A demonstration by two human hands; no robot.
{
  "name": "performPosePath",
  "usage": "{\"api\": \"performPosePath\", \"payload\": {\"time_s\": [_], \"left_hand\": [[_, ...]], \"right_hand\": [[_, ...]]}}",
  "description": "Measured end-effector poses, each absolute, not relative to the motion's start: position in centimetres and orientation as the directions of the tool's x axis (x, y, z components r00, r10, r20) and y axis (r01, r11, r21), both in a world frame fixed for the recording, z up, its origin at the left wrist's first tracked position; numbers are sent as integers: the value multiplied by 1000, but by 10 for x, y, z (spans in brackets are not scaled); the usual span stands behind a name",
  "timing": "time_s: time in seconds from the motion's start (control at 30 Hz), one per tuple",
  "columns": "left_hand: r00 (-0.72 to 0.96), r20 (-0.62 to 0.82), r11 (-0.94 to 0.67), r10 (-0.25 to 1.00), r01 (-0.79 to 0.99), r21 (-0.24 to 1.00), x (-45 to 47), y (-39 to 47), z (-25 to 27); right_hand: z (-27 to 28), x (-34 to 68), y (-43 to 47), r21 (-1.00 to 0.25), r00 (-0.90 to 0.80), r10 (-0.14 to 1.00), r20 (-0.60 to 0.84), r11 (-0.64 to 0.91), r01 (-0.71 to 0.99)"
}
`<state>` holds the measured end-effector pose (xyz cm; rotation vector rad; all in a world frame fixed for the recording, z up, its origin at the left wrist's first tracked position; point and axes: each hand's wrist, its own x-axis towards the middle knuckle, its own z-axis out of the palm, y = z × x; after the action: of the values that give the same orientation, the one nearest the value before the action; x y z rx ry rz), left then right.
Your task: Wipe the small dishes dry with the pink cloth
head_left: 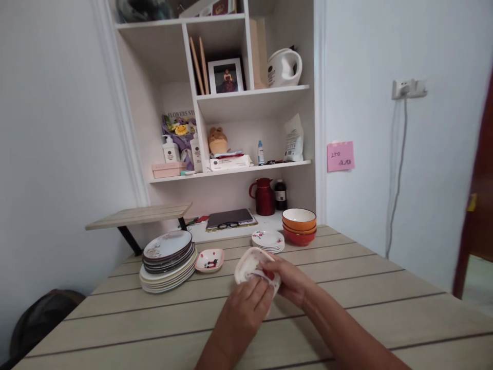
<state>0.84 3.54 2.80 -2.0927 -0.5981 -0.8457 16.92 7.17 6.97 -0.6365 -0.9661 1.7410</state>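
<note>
A small white square dish (pixel 246 266) with rounded corners and a red spot inside is held tilted above the table. My right hand (pixel 291 281) grips its right side, thumb over the rim. The curled fingers of my left hand (pixel 246 303) press into the dish; a pale sliver shows by the fingertips, too small to name. To the left, a similar dish (pixel 210 260) with a pink rim and a dark and red picture rests on the table. Behind my hands stand a stack of small flowered plates (pixel 268 240) and several stacked orange and red bowls (pixel 299 226).
A tall stack of plates (pixel 168 262) stands at the left, beside a raised wooden shelf (pixel 142 215). At the back are a closed laptop (pixel 231 218) with glasses, a red jug (pixel 264 197) and a dark bottle (pixel 281 195). Wooden slats form the tabletop (pixel 370 293).
</note>
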Motion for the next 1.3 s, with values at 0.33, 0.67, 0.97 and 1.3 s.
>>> {"api": "performPosePath", "payload": {"time_s": [0.33, 0.67, 0.97, 1.3], "left_hand": [[600, 791, -501, 120, 725, -473, 4, 43, 24], [577, 798, -591, 176, 710, -383, 6, 42, 24], [618, 696, -647, 365, 706, -287, 9, 34, 32], [252, 812, -540, 527, 837, 91, -6, 42, 28]], "right_hand": [[72, 171, 63, -739, -542, 827, 148, -272, -616], [68, 145, 62, -692, -270, 961, 56, -157, -705], [68, 170, 74, -841, -268, 963, 11, -136, -524], [59, 162, 81, -750, -209, 963, -170, -264, -606]]}}
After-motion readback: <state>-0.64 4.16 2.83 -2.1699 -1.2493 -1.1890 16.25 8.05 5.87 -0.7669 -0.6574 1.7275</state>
